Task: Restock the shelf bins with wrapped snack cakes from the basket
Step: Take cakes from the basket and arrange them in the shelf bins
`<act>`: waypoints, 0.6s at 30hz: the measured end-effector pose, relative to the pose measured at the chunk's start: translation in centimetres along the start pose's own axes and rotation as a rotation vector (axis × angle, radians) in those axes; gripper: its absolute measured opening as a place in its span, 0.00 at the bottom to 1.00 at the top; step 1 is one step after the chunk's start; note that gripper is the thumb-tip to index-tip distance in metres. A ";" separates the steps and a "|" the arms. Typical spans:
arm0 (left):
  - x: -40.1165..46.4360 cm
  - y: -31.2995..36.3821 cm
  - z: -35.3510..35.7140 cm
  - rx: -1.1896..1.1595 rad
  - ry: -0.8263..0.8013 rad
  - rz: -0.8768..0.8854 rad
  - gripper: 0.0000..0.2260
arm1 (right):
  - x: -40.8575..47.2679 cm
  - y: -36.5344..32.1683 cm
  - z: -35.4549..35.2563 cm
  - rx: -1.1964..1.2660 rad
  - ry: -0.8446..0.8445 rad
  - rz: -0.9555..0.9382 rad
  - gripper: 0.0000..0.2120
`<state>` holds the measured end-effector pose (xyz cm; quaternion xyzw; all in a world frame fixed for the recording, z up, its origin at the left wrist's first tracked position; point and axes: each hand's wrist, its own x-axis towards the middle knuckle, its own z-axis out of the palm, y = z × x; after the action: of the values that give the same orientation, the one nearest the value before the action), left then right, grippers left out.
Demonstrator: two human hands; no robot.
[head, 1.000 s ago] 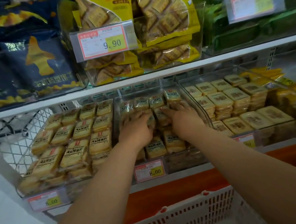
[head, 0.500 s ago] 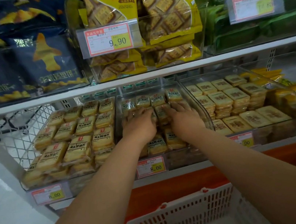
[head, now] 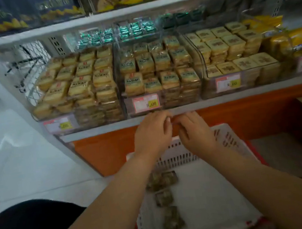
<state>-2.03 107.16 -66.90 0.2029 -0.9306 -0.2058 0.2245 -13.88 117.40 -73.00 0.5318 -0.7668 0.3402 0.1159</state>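
Your left hand and right hand hang together, loosely curled and holding nothing, between the middle bin and the basket, likely because the few remaining snack cakes lie on the basket floor right below.

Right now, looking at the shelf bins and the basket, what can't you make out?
- Head view, price tags: digits smeared by motion blur.
- Snack cakes in the basket: blurred, with the left forearm covering part of the basket floor, so no count.
- Left hand and right hand: fingertips meet, and blur hides whether they pinch anything.
- Basket: near end cut off by the bottom edge.
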 end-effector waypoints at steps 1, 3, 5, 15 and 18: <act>-1.6 -0.6 1.2 -0.009 -0.071 -0.067 0.08 | -1.8 0.0 1.0 0.004 -0.078 0.054 0.12; -4.5 -2.1 3.5 0.012 -0.229 -0.194 0.08 | -4.8 -0.1 3.0 0.033 -0.317 0.239 0.11; -6.8 -3.8 5.0 0.070 -0.374 -0.324 0.09 | -7.4 0.1 5.2 0.059 -0.613 0.414 0.13; -9.2 -7.3 6.3 -0.065 -0.515 -0.526 0.07 | -12.4 -2.4 13.8 0.235 -1.575 0.416 0.29; -8.8 -7.8 6.6 -0.118 -0.521 -0.541 0.05 | -14.6 -2.8 16.0 0.201 -1.672 0.480 0.25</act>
<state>4.08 106.75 -78.90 0.3689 -0.8557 -0.3558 -0.0708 -2.52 117.28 -91.59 0.4389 -0.6582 -0.0802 -0.6064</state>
